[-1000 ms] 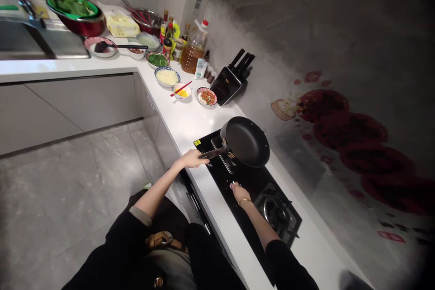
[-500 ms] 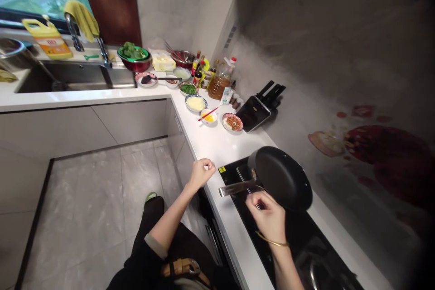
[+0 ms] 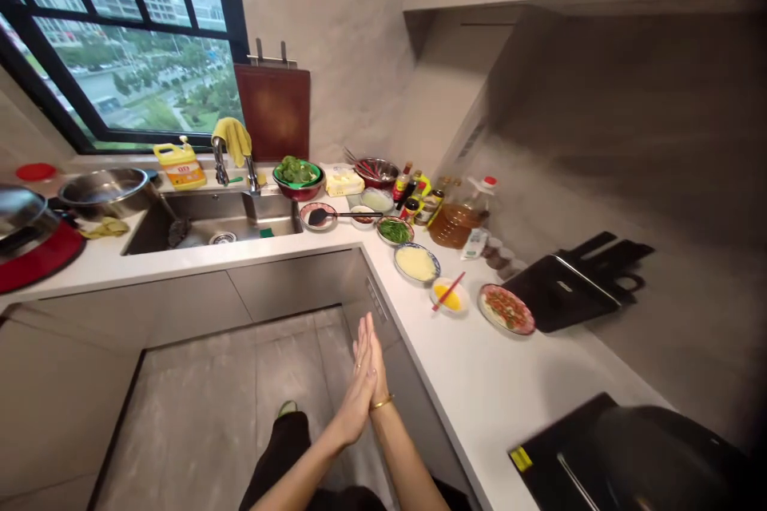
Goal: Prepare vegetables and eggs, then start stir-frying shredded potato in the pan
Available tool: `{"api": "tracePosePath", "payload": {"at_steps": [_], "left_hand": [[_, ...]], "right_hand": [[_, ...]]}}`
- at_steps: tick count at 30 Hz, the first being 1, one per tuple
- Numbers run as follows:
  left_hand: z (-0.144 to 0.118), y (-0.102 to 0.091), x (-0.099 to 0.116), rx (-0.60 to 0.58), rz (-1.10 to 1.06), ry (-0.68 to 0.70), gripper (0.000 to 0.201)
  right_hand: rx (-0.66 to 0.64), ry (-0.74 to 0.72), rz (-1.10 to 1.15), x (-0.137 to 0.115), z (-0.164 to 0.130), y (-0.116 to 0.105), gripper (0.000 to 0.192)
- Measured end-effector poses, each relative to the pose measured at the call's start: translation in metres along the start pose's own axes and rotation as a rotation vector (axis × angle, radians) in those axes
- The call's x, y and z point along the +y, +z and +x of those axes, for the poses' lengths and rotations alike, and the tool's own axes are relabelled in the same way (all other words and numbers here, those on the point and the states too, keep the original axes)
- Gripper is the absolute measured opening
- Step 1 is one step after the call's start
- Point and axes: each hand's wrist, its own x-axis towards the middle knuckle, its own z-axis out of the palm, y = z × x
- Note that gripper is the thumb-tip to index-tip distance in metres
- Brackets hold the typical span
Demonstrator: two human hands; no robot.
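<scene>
The white countertop runs along the wall, the black frying pan sitting on the cooktop at its near end. Out over the floor, left hand and right hand press flat together, palm to palm, holding nothing.

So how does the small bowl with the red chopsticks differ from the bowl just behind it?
The small bowl holds something yellow, with red chopsticks resting across it. The blue-rimmed bowl is wider, holds something pale, and has nothing laid on it. Both stand on the white counter, beyond the pressed-together left hand and right hand.
</scene>
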Motion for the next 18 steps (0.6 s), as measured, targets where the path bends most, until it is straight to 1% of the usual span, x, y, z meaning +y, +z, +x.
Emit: {"api": "tracePosePath", "payload": {"at_steps": [2,3,5,7,8,9,11,13,15,16,18], "left_hand": [[0.031,-0.045,-0.003,0.002,0.010,0.022,0.057],[0.048,-0.067,-0.006,0.033,0.025,0.008,0.058],[0.083,-0.106,-0.014,0.125,0.050,-0.058,0.060],[0.114,-0.135,-0.025,0.209,0.050,-0.117,0.064],[0.127,-0.146,-0.031,0.240,0.044,-0.129,0.065],[0.138,-0.155,-0.037,0.268,0.040,-0.130,0.067],[0.156,-0.167,-0.046,0.313,0.034,-0.127,0.070],[0.171,-0.177,-0.054,0.337,0.005,-0.139,0.068],[0.187,-0.187,-0.061,0.354,-0.041,-0.157,0.065],[0.197,-0.193,-0.064,0.362,-0.064,-0.164,0.064],[0.221,-0.205,-0.070,0.372,-0.100,-0.172,0.063]], "right_hand": [[-0.015,0.006,0.073,-0.005,0.026,0.042,0.064],[-0.038,0.009,0.093,-0.008,0.035,0.061,0.066],[-0.129,0.033,0.137,-0.013,0.048,0.095,0.068],[-0.243,0.075,0.188,-0.018,0.059,0.117,0.070],[-0.289,0.095,0.208,-0.020,0.066,0.124,0.071],[-0.324,0.118,0.220,-0.022,0.074,0.128,0.070],[-0.368,0.173,0.223,-0.024,0.097,0.128,0.066],[-0.371,0.199,0.185,-0.027,0.133,0.121,0.060],[-0.333,0.164,0.087,-0.032,0.185,0.111,0.057],[-0.301,0.123,0.015,-0.037,0.218,0.107,0.059],[-0.246,0.024,-0.131,-0.054,0.296,0.100,0.062]]}}
